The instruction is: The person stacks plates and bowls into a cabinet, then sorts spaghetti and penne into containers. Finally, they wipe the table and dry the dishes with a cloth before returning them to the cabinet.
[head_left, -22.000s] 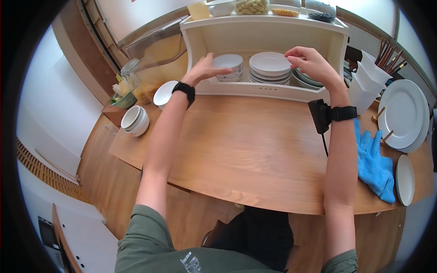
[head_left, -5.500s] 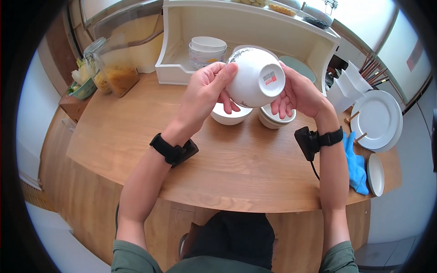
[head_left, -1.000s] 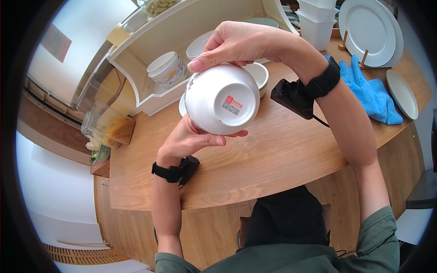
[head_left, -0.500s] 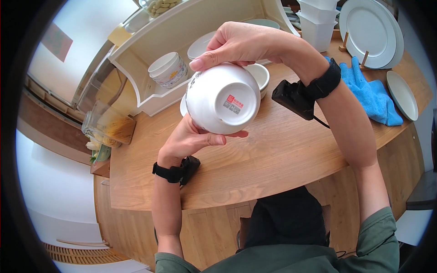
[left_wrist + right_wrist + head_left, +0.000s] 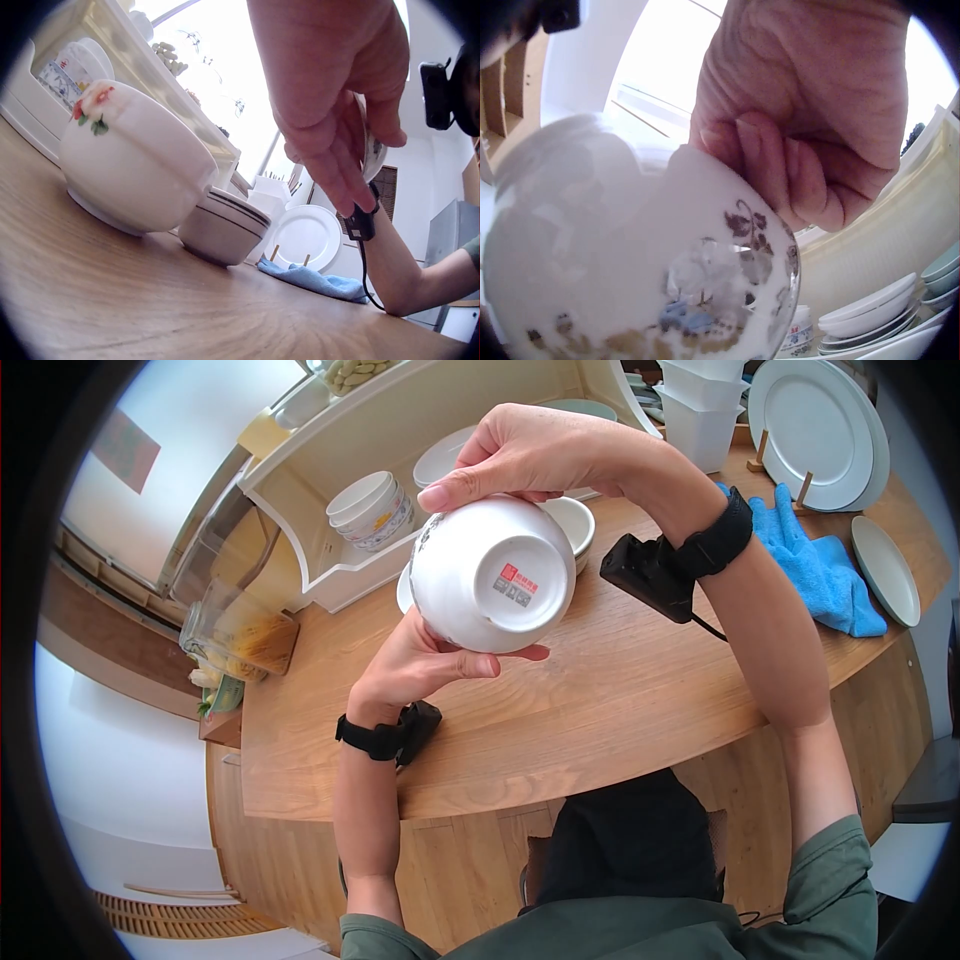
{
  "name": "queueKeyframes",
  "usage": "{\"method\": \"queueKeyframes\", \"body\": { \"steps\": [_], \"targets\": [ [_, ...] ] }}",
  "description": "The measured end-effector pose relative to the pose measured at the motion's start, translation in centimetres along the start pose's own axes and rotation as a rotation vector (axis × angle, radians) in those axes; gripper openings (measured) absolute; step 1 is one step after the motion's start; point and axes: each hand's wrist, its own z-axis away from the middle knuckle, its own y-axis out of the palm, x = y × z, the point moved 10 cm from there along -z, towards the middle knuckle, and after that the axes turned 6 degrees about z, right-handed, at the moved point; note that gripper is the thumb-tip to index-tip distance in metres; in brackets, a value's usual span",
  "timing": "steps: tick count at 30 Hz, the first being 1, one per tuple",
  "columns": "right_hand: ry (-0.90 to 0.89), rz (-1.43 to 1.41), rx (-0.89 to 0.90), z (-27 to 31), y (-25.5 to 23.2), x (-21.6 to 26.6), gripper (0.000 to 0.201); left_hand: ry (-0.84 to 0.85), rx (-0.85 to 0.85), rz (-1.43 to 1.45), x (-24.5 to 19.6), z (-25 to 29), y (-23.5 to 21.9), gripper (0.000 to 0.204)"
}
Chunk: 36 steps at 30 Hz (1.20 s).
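Both hands hold a white bowl (image 5: 492,578) tilted above the table, its underside with a red and grey mark turned to the head camera. My left hand (image 5: 410,665) grips it from below, thumb along the side. From above, my right hand (image 5: 535,455) pinches its rim. The right wrist view shows dark leaf and floral decoration on the bowl (image 5: 652,247), beside the curled fingers of my right hand (image 5: 802,112). In the left wrist view, a flowered bowl (image 5: 139,161) and a bowl with dark lines (image 5: 225,225) stand on the table, near my left hand (image 5: 337,90).
A white shelf (image 5: 350,582) holds stacked bowls (image 5: 372,510) and plates. On the right are a blue glove (image 5: 825,580), an oval dish (image 5: 885,570), upright white plates (image 5: 810,435) and white containers (image 5: 700,425). Clear containers with dry food (image 5: 240,635) stand at the left of the wooden table (image 5: 480,740).
Over the last second, the hands and bowl have barely moved, and both hands keep their grip. Compared with the earlier view, the head camera is turned and the bowl's mark is rotated.
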Motion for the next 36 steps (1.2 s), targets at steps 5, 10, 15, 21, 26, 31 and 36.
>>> {"method": "queueKeyframes", "body": {
  "steps": [5,10,15,21,26,31,36],
  "targets": [
    [0.004,-0.033,-0.001,0.1,0.1,0.2,0.047,-0.004,0.008,0.017,0.0,0.0,0.0,0.057],
    [0.001,-0.028,0.001,0.0,0.1,0.1,0.047,-0.005,0.013,0.011,0.1,0.0,0.0,0.058],
    [0.002,-0.024,0.005,0.0,0.1,0.0,0.048,-0.004,0.016,0.009,0.1,0.0,0.0,0.059],
    [0.004,-0.001,-0.005,0.0,0.0,0.0,0.047,0.013,0.004,0.011,0.0,0.0,0.0,0.054],
    [-0.001,0.096,-0.022,1.1,-2.5,1.0,0.041,0.042,-0.113,-0.104,-1.1,0.0,-1.8,0.038],
    [-0.047,0.091,0.04,1.9,-3.9,0.8,0.045,0.248,-0.322,-0.097,-4.0,0.5,-3.7,0.031],
    [-0.049,0.022,0.053,2.4,-3.5,1.5,0.045,0.386,-0.384,-0.191,-5.5,1.0,-3.9,0.029]
  ]
}}
